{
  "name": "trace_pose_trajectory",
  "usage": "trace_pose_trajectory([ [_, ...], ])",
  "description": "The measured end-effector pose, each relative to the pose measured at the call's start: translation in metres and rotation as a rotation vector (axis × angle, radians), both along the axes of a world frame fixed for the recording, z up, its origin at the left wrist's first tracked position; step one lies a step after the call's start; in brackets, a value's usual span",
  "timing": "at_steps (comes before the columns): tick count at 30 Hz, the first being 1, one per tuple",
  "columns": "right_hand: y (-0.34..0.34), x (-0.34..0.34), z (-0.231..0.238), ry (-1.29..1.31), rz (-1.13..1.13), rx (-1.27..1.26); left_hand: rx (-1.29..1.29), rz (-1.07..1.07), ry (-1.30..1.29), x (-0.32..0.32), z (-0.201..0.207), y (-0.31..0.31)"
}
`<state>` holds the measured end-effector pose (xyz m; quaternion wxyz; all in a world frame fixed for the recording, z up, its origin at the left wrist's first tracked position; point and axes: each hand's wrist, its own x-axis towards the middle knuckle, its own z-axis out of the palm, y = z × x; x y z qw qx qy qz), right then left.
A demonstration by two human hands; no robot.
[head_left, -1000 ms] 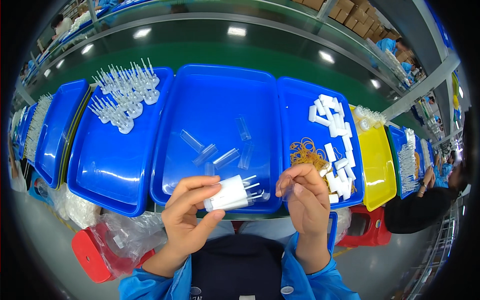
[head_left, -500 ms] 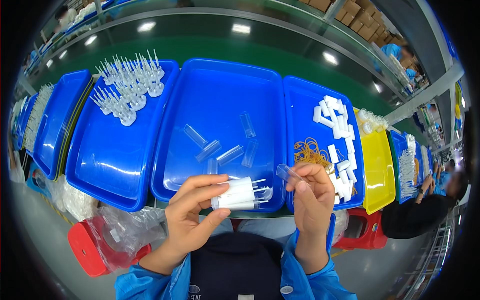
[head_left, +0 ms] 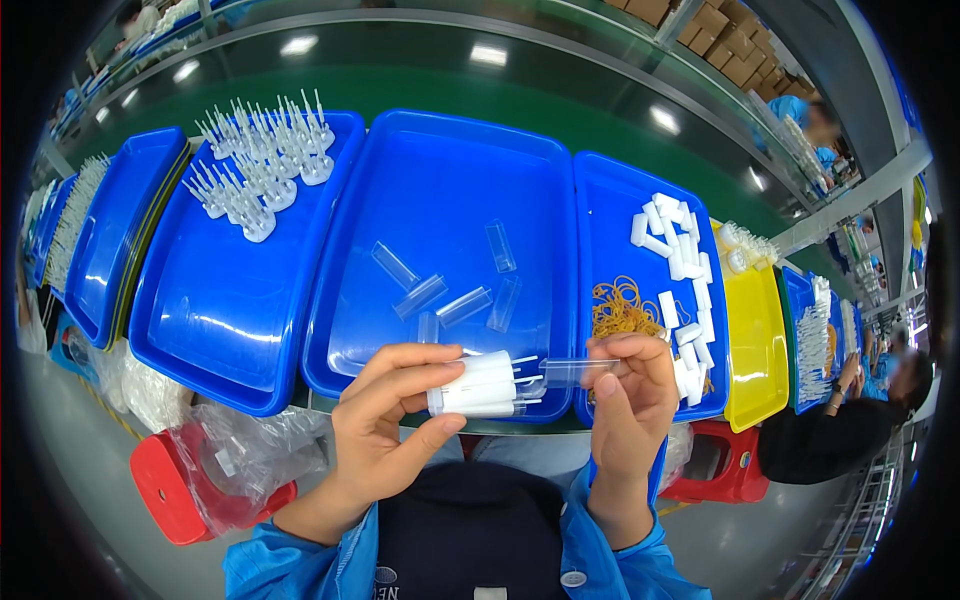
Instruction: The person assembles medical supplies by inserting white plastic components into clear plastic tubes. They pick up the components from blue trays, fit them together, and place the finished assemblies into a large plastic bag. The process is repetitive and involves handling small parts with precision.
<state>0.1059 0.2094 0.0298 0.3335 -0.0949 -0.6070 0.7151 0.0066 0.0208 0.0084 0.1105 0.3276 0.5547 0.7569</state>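
Observation:
My left hand (head_left: 375, 425) is closed round a bundle of white cylinders (head_left: 478, 383) with thin white stems sticking out to the right. A clear base holds the bundle's left end. My right hand (head_left: 635, 395) pinches a clear plastic tube (head_left: 572, 373) by its right end. The tube lies nearly level, its left end close to the stem tips; whether it touches or covers one I cannot tell. Both hands are above the near edge of the middle blue tray (head_left: 470, 170), where several loose clear tubes (head_left: 421, 297) lie.
To the left, a blue tray (head_left: 215, 340) holds stemmed clear pieces (head_left: 265, 165). A blue tray on the right carries white cylinders (head_left: 668, 235) and tan rubber bands (head_left: 622, 308). Beyond it is a yellow tray (head_left: 757, 350). Red stools (head_left: 165, 480) stand below; another person sits far right.
My right hand has swung the clear tube from a slant to nearly level, bringing its left end toward the stems. My left hand stays almost in place, still gripping the bundle.

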Motion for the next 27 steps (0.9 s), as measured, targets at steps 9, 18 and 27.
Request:
trace_pose_trajectory([
  [9,-0.007,0.000,-0.004,0.020,0.081,0.177,-0.007,-0.005,0.014,-0.001,0.000,0.001],
  [18,-0.011,0.000,-0.009,0.044,0.074,0.147,-0.121,0.028,0.063,0.001,0.000,0.000],
  [27,-0.006,-0.002,-0.012,-0.002,0.108,0.226,-0.232,-0.007,0.231,-0.003,0.003,-0.002],
])
